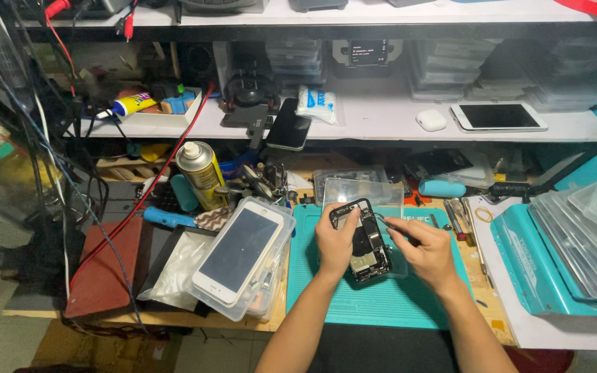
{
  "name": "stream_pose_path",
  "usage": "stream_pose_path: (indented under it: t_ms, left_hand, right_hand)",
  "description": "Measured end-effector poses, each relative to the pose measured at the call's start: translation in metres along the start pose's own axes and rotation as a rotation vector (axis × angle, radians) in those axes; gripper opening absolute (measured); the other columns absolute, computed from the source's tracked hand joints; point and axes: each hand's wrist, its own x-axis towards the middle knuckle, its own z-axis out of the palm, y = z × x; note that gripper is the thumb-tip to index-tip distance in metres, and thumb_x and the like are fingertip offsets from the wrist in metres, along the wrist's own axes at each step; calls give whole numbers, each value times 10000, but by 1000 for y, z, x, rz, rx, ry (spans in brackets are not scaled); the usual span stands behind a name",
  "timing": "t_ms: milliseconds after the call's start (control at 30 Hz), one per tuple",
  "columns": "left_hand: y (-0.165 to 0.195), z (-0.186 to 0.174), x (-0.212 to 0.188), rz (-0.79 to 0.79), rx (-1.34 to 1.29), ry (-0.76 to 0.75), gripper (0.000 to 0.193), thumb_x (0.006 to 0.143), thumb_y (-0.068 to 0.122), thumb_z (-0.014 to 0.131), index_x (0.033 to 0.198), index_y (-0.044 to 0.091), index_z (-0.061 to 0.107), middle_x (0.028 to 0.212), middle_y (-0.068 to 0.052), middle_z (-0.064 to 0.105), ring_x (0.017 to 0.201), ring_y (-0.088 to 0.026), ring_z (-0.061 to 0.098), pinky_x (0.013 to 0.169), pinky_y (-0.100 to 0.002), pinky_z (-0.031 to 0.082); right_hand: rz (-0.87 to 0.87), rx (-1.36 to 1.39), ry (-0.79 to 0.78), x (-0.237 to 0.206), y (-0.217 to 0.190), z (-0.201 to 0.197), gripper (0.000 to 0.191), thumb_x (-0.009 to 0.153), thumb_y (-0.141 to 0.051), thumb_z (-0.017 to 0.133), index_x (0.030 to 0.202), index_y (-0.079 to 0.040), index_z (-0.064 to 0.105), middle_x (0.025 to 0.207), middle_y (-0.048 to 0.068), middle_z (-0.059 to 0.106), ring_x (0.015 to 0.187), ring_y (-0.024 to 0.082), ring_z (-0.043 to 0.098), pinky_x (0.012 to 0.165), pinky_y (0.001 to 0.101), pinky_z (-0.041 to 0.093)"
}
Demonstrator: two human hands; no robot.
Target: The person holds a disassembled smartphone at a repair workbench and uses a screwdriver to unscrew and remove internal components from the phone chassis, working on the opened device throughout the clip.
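Hands meet over an opened phone [368,243] that lies on our teal work mat [374,297], its dark insides facing up. Our left hand [335,242] clasps the phone's left edge, thumb pressed on the upper frame. Our right hand [428,250] pinches a thin dark tool [390,222], its tip touching the phone's upper right part. Just beyond our grip sits a clear plastic box [362,188]. Left of our left hand, a white-framed phone screen [238,252] rests tilted on a stack of clear trays, and farther that way stands a yellow spray can [200,174] with a white cap. Well beyond, on the shelf, lie a white-and-blue packet [316,105] and a white phone [499,117].
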Motion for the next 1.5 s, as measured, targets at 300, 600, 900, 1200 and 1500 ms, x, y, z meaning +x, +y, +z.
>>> stream_pose_path:
  t_ms: [300,600,900,1200,1500]
  left_hand:
    - [-7,0,2,26,20,17,187,912,115,761,1025,-5,671,875,-36,741,789,-80,659,720,-254,542]
    - [-8,-1,2,55,57,9,194,911,124,765,1018,-7,672,874,-39,734,797,-86,658,728,-256,537]
    - [-4,4,14,10,102,-34,193,910,143,766,989,-14,687,848,-45,733,769,-97,656,706,-268,537]
    - [-7,21,57,81,175,-13,217,907,162,770,1021,-9,698,886,-62,740,794,-108,671,725,-276,548]
    - [-15,4,71,120,140,7,174,912,131,763,1002,-3,697,878,-52,740,794,-108,677,733,-266,546]
  right_hand:
    - [21,160,-1,-1,6,3,230,886,-81,732,1110,-48,765,909,62,780,727,84,709,659,227,554]
    - [251,362,-94,-5,25,10,241,898,-81,726,1125,-13,770,936,31,788,810,72,676,707,236,547]
    - [102,151,-23,1,18,0,270,892,-109,731,1157,-61,759,1016,78,798,797,85,701,700,236,544]
    - [117,86,38,35,23,0,336,902,-132,720,1236,-88,723,925,120,784,699,130,726,646,289,556]
    - [-43,-71,173,55,10,9,251,859,-28,739,1108,-51,765,971,141,721,766,259,716,655,332,551]
